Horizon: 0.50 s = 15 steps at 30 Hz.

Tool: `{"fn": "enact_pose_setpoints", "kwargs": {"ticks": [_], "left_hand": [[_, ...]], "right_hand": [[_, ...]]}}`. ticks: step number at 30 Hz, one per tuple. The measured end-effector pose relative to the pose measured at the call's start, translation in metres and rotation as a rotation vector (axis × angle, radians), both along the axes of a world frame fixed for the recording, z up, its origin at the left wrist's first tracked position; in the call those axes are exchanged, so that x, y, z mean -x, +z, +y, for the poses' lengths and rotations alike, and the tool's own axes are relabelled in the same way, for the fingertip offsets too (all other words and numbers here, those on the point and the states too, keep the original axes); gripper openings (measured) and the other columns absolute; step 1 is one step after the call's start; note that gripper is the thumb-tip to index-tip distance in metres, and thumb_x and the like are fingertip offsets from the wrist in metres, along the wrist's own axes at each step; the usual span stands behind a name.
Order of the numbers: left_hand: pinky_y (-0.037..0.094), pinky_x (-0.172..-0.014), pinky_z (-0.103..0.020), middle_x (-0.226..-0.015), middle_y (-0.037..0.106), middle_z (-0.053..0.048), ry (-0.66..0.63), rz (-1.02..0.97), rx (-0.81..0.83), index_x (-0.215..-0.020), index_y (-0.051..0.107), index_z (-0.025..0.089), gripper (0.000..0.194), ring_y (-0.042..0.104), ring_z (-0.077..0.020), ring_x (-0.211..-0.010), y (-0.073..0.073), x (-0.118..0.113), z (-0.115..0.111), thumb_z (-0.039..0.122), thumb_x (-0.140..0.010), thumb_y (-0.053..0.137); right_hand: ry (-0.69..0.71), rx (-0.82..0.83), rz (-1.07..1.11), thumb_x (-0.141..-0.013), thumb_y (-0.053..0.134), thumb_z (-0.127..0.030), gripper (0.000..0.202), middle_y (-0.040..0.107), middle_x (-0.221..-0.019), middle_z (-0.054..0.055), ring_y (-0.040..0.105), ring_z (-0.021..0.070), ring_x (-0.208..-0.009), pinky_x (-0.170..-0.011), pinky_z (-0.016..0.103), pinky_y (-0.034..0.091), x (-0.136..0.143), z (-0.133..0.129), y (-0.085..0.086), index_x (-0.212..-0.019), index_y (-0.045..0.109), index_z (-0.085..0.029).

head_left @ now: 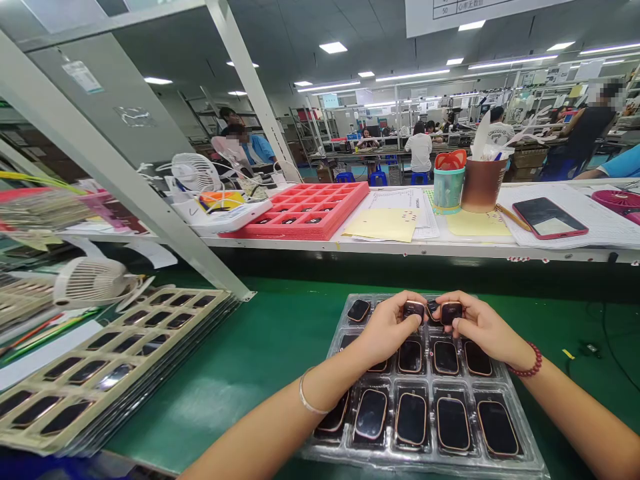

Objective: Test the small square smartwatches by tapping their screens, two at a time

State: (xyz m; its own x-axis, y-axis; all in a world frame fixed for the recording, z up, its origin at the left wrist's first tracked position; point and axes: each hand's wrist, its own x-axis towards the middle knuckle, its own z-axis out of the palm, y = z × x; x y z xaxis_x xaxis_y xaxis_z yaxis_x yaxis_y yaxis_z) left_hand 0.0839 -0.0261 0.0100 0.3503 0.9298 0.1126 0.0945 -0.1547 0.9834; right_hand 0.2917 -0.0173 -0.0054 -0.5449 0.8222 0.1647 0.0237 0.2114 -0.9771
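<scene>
A clear plastic tray [390, 460] lies on the green mat, its compartments holding several dark watch faces with gold-coloured rims. Over the tray's far row, my left hand [393, 323] pinches one watch face [413, 309] between thumb and fingers. Close to its right, my right hand [475, 323] grips another watch face [451, 312] the same way. Between the two hands, part of a further watch face [433, 311] shows in the far row. At the tray's far left corner sits one more [359, 311]. My left forearm covers part of the tray's left side.
Stacked beige trays [145, 320] of dark screens stand at the left, beside a white fan [93, 280]. A white shelf [370, 248] crosses beyond the tray, bearing a red foam tray [320, 230], papers, cups and a phone [549, 217]. A slanted post [165, 207] rises at the left. People sit far back.
</scene>
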Motion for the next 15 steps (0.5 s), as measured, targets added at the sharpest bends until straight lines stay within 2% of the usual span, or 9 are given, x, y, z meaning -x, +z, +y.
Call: {"fn": "enact_pose_setpoints", "kwargs": {"ticks": [2, 10, 15], "left_hand": [[0.045, -0.072, -0.028, -0.085, 0.061, -0.005, -0.002, -0.003, -0.007, -0.098, 0.056, 0.014, 0.025, 0.057, -0.0141, -0.078, 0.0002, 0.0003, 0.0002, 0.010, -0.073, 0.051], [0.046, -0.073, -0.028, -0.093, 0.061, -0.005, -0.008, -0.009, 0.018, -0.107, 0.052, 0.016, 0.039, 0.059, -0.0156, -0.084, -0.0052, 0.0005, 0.0023, 0.006, -0.069, 0.052], [0.045, -0.077, -0.028, -0.095, 0.061, -0.005, 0.002, -0.043, 0.065, -0.115, 0.048, 0.017, 0.050, 0.059, -0.0155, -0.087, -0.0021, 0.0001, 0.0021, 0.005, -0.067, 0.055]], "right_hand": [[-0.003, 0.001, 0.002, -0.083, 0.047, -0.010, 0.034, 0.061, -0.104, 0.005, 0.061, 0.0149, -0.081, -0.066, 0.027, 0.050, 0.0002, -0.0003, 0.0006, -0.115, 0.051, -0.022], [-0.016, -0.011, 0.004, -0.085, 0.047, -0.015, 0.032, 0.064, -0.106, 0.008, 0.063, 0.0157, -0.081, -0.066, 0.028, 0.052, 0.0013, -0.0007, 0.0001, -0.116, 0.052, -0.020], [0.000, 0.002, 0.044, -0.082, 0.052, -0.013, 0.043, 0.060, -0.114, 0.009, 0.062, 0.0181, -0.094, -0.082, 0.035, 0.052, 0.0020, -0.0009, -0.0018, -0.124, 0.046, -0.022]]}}
